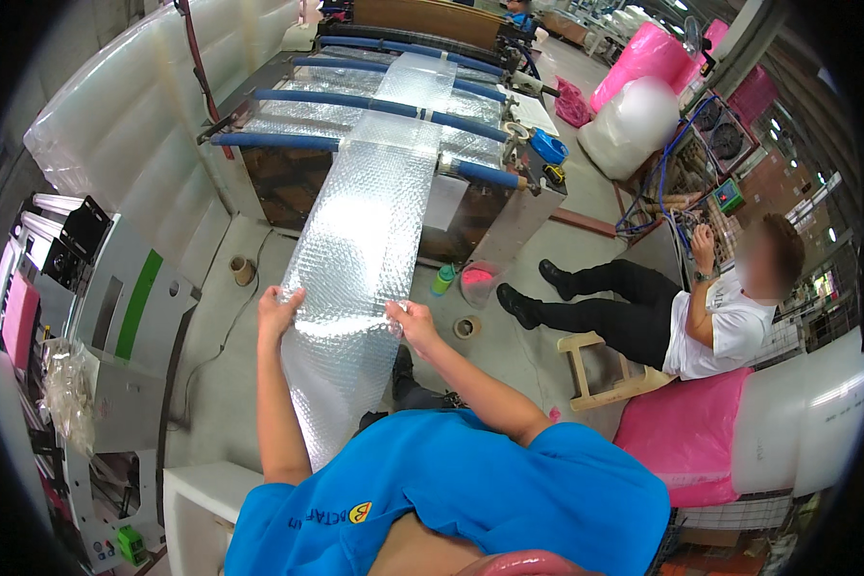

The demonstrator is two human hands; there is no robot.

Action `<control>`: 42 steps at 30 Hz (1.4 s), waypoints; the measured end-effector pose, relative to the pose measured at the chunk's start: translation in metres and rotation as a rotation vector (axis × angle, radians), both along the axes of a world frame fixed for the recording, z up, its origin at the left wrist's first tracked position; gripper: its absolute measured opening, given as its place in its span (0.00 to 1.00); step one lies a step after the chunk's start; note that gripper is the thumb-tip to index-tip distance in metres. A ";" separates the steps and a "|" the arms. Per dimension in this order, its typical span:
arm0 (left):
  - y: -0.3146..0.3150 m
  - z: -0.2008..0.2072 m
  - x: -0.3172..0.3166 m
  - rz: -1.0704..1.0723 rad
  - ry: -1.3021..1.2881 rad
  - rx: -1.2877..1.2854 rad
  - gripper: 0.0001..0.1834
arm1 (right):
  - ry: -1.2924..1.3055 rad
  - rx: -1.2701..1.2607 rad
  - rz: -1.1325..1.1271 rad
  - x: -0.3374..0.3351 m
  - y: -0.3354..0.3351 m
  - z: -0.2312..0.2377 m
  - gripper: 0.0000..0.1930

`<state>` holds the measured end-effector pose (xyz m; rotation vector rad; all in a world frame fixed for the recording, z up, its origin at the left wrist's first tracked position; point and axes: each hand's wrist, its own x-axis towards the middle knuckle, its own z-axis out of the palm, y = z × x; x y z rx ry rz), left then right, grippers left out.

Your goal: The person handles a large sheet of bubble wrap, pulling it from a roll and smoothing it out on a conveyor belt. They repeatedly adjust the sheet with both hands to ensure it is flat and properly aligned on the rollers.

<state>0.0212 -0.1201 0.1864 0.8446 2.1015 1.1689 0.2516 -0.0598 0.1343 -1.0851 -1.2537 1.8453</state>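
Observation:
A long strip of clear bubble wrap runs from the blue rollers of a machine down toward my body. My left hand grips its left edge, with the fingers closed on the film. On the opposite edge, my right hand pinches the wrap between thumb and fingers. A bright crease stretches between the two hands. Below them the strip hangs down past my left forearm, its lower end hidden by my body.
At right a person in a white shirt sits on a wooden stool, legs stretched toward the machine. A green bottle, a pink-filled container and cardboard cores stand on the floor. A grey machine is at left.

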 end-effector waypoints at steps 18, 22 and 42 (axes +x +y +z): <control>0.043 -0.196 -0.017 -0.058 0.204 -0.329 0.37 | -0.431 0.036 0.141 0.014 0.046 -0.136 0.15; 0.054 -0.227 -0.021 -0.094 0.073 -0.357 0.36 | -0.525 0.136 0.300 0.020 0.063 -0.152 0.16; 0.254 -0.229 -0.049 -0.232 -0.202 -0.171 0.20 | -0.546 0.145 0.008 0.003 0.225 -0.116 0.13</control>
